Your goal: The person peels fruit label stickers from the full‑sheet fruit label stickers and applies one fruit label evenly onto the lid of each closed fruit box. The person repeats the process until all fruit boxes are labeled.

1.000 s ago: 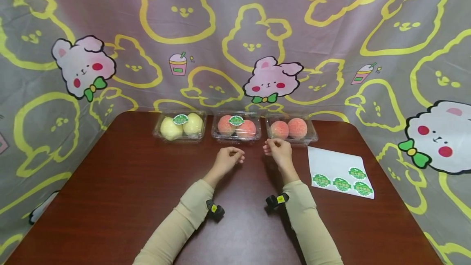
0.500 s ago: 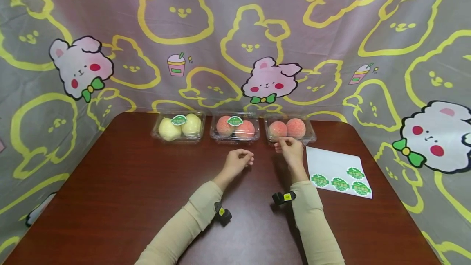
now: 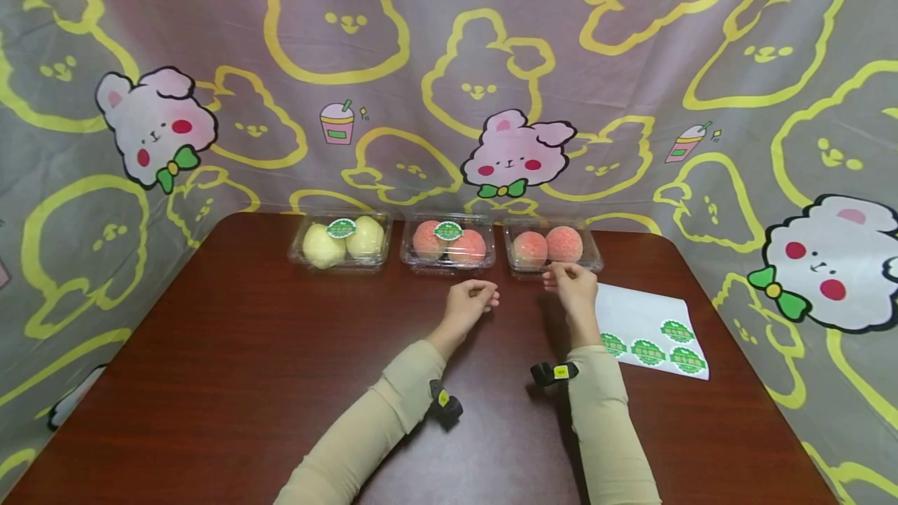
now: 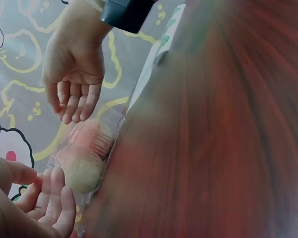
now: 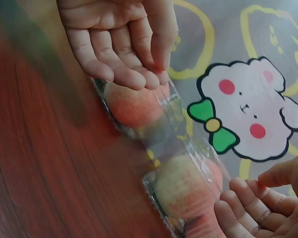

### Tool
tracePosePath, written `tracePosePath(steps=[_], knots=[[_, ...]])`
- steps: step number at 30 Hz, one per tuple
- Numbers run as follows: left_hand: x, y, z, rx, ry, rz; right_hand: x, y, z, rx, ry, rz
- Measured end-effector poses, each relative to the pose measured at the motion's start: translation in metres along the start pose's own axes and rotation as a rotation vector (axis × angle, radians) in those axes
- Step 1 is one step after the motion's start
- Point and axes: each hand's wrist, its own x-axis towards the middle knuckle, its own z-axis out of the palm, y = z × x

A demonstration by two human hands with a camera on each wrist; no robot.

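Biggest first: we have patterned cloth [image 3: 231, 14] behind a dark wood table [image 3: 231, 380], then a white sheet [image 3: 641, 309] at its right side. Three clear boxes line the far edge: left box [image 3: 298, 259], middle box [image 3: 449, 266], right box [image 3: 599, 262]. Right hand [image 3: 578, 291] hovers just before the right box, left hand [image 3: 466, 309] before the middle one; they're apart, fingers loosely curled, nothing visible in either. Each box has two fruits. Smallest, green stickers: four on the sheet [image 3: 648, 351], one each on left and middle boxes. For neat labelling, we'd judge: steady the sheet, lift one sticker by its rim, press lightly.
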Motion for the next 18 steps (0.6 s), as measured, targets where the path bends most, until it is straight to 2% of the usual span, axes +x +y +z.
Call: tracePosePath(steps=[8, 13, 15, 18], knots=[[0.007, -0.001, 0.015, -0.092, 0.054, -0.038, 0.006, 0.003, -0.013, 0.049, 0.036, 0.040], [0.011, -0.003, 0.023, -0.103, 0.067, -0.051, 0.007, 0.004, -0.022, 0.061, 0.080, 0.068], [0.006, 0.006, 0.024, -0.096, 0.069, -0.055, 0.007, 0.004, -0.024, 0.054, 0.091, 0.073], [0.008, 0.007, 0.026, -0.088, 0.072, -0.062, 0.008, 0.005, -0.028, 0.049, 0.107, 0.088]])
